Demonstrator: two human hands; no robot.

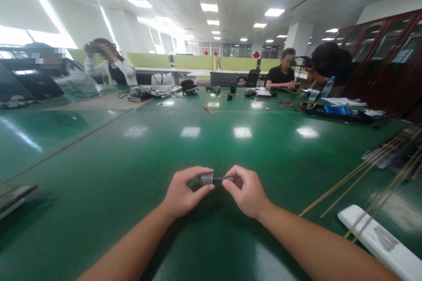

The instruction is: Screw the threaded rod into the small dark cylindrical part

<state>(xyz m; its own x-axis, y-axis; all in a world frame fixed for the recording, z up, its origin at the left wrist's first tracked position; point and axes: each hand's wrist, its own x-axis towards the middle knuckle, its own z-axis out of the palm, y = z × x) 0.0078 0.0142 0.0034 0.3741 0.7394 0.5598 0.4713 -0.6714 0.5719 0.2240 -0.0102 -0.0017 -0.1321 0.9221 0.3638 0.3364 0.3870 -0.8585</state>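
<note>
Above the green table, my left hand [183, 192] is closed round a small grey metal cylinder that looks like a drill chuck [207, 179], thumb below and fingers above. A thin dark shaft [218, 179] sticks out of its right end, roughly level. My right hand [248, 192] pinches the far end of this shaft between thumb and fingertips. The shaft's tip is partly hidden by those fingers, so whether it is a drill bit I cannot tell.
Thin yellowish rods [351, 171] and a white elongated object [379, 239] lie at the right. A red screwdriver [207, 108] rests farther off. Along the far side are headphones [188, 88], a black tray [343, 116] and a bottle [328, 87]. Several people sit or stand beyond.
</note>
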